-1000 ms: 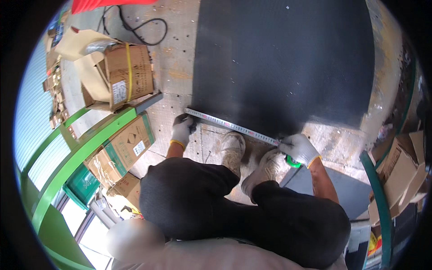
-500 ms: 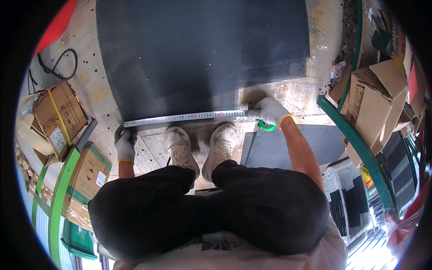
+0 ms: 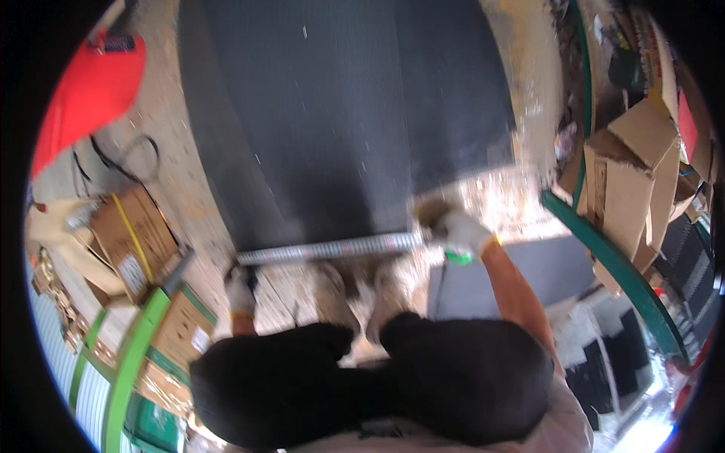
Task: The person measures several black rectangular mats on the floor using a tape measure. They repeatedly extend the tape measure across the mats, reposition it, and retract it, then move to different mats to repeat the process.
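A pale tape measure blade [image 3: 332, 250] is stretched along the near edge of a large black ribbed mat [image 3: 325, 113] on the floor. At the blade's left end my left hand [image 3: 240, 293], in a whitish work glove, is closed on the tip; motion blur softens its fingers. My right hand [image 3: 464, 232], gloved with a yellow cuff, grips the other end of the blade near the mat's right part. The green tape case [image 3: 458, 257] shows just below the right hand. My shoes [image 3: 332, 294] stand between my hands, behind the blade.
A second dark sheet [image 3: 521, 275] lies beneath my right forearm. Cardboard boxes [image 3: 136, 234] and a green metal rail [image 3: 136, 362] are at left. To the right, a dark green rail [image 3: 615, 264] curves before open cartons [image 3: 623, 192]. A red object [image 3: 91, 98] occupies the upper left.
The view has shifted and blurred, so the scene sits lower and more of the red object shows. Both hands stay at the ends of the stretched blade.
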Demonstrator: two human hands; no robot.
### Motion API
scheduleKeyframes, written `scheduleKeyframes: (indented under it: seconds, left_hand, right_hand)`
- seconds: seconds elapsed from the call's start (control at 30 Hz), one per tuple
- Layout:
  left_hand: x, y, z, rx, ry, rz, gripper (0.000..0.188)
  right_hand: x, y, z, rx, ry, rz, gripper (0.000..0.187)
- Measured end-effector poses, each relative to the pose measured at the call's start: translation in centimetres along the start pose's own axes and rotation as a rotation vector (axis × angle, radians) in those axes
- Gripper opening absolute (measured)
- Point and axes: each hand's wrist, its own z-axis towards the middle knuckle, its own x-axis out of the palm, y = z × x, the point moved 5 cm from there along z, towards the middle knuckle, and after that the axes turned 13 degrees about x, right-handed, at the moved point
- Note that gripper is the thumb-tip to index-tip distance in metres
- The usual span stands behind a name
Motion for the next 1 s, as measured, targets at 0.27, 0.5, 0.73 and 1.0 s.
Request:
scheduleKeyframes:
  seconds: [0.27,0.5,0.73,1.0]
  left_hand:
    - [7.4,-12.7,-6.3,0.03,0.334,-0.009,0.044]
    - [27.1,-20.1,-14.8,-0.025,1.079,0.173,0.033]
    - [40.1,-32.9,-7.2,0.559,1.017,0.199,0.023]
    - [51.9,-47.4,0.2,0.813,0.687,0.128,0.033]
  right_hand:
    - [2.5,2.5,-4.9,-0.007,0.19,0.576,0.042]
    - [6.3,7.1,-6.3,-0.193,-0.076,0.733,0.038]
    - [13.6,0.5,-11.2,0.031,-0.13,1.414,0.03]
    - [29.1,-3.4,-17.5,0.37,-0.348,1.661,0.027]
